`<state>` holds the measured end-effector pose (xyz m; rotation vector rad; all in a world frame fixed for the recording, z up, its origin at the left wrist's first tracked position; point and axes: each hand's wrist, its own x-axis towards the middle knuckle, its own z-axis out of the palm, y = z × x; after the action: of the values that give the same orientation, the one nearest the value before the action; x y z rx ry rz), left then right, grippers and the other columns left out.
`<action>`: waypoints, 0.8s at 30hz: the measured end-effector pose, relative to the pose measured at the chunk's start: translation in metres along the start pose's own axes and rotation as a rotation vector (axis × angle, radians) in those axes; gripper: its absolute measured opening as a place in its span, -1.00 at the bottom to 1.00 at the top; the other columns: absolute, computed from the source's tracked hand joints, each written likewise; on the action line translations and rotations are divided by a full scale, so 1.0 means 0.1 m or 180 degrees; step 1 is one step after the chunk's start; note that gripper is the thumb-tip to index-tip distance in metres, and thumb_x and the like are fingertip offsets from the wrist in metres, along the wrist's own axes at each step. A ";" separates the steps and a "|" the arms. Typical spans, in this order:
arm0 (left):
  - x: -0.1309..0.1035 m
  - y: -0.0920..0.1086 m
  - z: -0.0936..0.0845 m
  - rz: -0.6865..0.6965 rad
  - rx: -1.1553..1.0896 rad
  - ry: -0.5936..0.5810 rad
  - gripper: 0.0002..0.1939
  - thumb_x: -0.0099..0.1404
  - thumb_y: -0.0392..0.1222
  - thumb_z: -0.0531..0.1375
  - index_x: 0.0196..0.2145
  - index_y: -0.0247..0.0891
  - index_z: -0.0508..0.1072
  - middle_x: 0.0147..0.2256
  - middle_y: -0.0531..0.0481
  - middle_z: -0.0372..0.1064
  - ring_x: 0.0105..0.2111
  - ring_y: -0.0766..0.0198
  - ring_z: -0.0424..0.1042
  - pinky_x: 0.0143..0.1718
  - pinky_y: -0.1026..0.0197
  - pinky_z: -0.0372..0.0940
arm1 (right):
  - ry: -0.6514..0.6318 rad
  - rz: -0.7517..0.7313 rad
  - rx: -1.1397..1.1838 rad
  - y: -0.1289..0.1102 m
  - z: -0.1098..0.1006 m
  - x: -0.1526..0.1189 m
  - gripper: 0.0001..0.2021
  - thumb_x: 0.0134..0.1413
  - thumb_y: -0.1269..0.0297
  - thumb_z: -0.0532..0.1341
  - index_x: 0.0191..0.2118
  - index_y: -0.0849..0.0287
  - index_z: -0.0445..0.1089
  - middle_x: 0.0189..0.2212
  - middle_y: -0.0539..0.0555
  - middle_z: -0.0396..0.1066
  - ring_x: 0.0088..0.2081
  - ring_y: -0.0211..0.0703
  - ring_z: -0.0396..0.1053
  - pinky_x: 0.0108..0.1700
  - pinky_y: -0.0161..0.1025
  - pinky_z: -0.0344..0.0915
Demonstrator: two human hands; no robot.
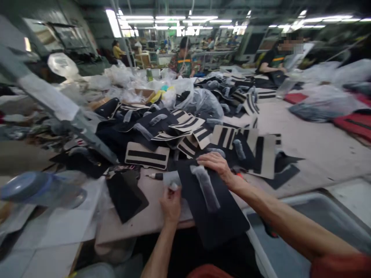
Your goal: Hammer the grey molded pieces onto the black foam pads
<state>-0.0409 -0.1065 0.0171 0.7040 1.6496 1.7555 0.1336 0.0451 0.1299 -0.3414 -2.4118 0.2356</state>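
Note:
A flat dark fabric panel (193, 200) hangs tilted over the table's front edge, with a handle wrapped in cloudy plastic (206, 189) on its face. My right hand (216, 164) grips the panel at its upper edge, fingers laid over the top. At the panel's left side my left hand (171, 204) is closed, its fingertips pinched at a small pale piece (171, 178) that is too blurred to name. Just left of that piece lies a dark pen-like tool with a pale tip (156, 176).
Cream panels with black stripes (147, 155) and dark panels with wrapped handles pile up ahead. A grey plastic bin (315, 216) stands at right, a clear blue-topped container (43, 189) at left. A slanted metal post (69, 112) rises at left. Co-workers sit beyond the table.

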 end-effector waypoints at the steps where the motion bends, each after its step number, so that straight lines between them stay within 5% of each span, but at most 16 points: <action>1: 0.02 -0.02 0.00 -0.0096 -0.0023 0.0047 -0.71 0.16 -0.02 0.30 -0.28 -0.29 0.49 -0.36 -0.04 0.54 -0.34 0.21 0.53 -0.27 0.23 0.41 | -0.0143 0.0132 -0.0140 0.06 -0.01 -0.32 -0.76 0.31 0.35 0.07 -0.03 0.16 0.43 -0.03 0.17 0.50 0.02 -0.07 0.41 0.05 -0.05 0.26; 4: 0.09 -0.04 0.06 -0.0219 0.0012 0.0081 -0.68 0.15 -0.01 0.33 -0.23 -0.30 0.51 -0.29 -0.06 0.56 -0.27 0.21 0.55 -0.18 0.23 0.40 | -0.0524 0.0521 -0.0367 0.19 0.11 -1.11 -0.67 0.29 0.44 0.01 0.06 0.24 0.41 0.03 0.25 0.47 0.10 -0.03 0.38 0.09 -0.02 0.29; 6: 0.13 0.03 0.19 -0.0071 0.0040 -0.0146 -0.65 0.15 -0.03 0.34 -0.17 -0.29 0.50 -0.26 -0.07 0.56 -0.24 0.19 0.55 -0.16 0.21 0.40 | -0.0742 0.0787 -0.0339 0.24 0.22 -1.39 -0.62 0.23 0.47 0.04 0.11 0.25 0.40 0.08 0.27 0.42 0.17 -0.01 0.32 0.15 0.01 0.27; 10: 0.23 0.16 0.63 0.0075 -0.0111 -0.0801 -0.60 0.17 -0.09 0.33 -0.06 -0.25 0.42 -0.21 -0.09 0.56 -0.17 0.17 0.55 -0.10 0.18 0.40 | -0.1247 0.1053 -0.0117 0.30 0.23 -1.47 -0.42 0.07 0.55 0.07 0.24 0.19 0.30 0.25 0.21 0.25 0.31 -0.01 0.10 0.31 0.09 0.04; 14: 0.35 0.08 1.04 0.0030 -0.0191 -0.1443 -0.68 0.15 -0.13 0.32 -0.16 -0.25 0.42 -0.21 -0.09 0.55 -0.16 0.17 0.55 -0.05 0.15 0.37 | -0.1613 0.1248 0.0004 0.29 0.09 -1.38 -0.31 -0.06 0.57 0.10 0.27 0.12 0.25 0.30 0.18 0.17 0.35 0.06 0.00 0.31 0.21 -0.09; 16: 0.37 -0.03 1.14 0.0015 -0.0064 -0.1649 -0.70 0.14 -0.14 0.32 -0.18 -0.25 0.42 -0.22 -0.09 0.55 -0.17 0.16 0.55 -0.05 0.13 0.37 | -0.1504 0.1466 0.0010 0.24 0.06 -1.39 -0.30 -0.08 0.59 0.08 0.25 0.13 0.27 0.31 0.19 0.15 0.34 0.08 0.03 0.29 0.22 -0.04; 21: 0.35 -0.17 1.16 0.0036 0.0231 -0.1772 -0.77 0.20 -0.12 0.28 -0.20 -0.25 0.45 -0.22 -0.08 0.55 -0.17 0.15 0.54 -0.05 0.12 0.37 | -0.0164 0.2580 -0.0425 0.03 0.05 -1.55 -0.57 0.13 0.52 0.00 0.08 0.21 0.39 0.08 0.22 0.37 0.10 -0.04 0.32 0.16 -0.05 0.24; 24: 0.35 -0.14 1.14 0.0137 0.0380 -0.1849 -0.80 0.24 -0.11 0.25 -0.20 -0.24 0.47 -0.22 -0.06 0.55 -0.17 0.16 0.53 -0.06 0.14 0.36 | -0.0138 0.3106 -0.1043 -0.10 -0.03 -1.72 -0.69 0.16 0.41 0.08 -0.01 0.24 0.41 -0.04 0.25 0.40 0.00 0.04 0.34 0.08 -0.04 0.28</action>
<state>0.0222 -0.0043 0.0108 1.1808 1.3422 1.3109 0.2597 -0.0165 0.0308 -1.6591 -2.1267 0.2636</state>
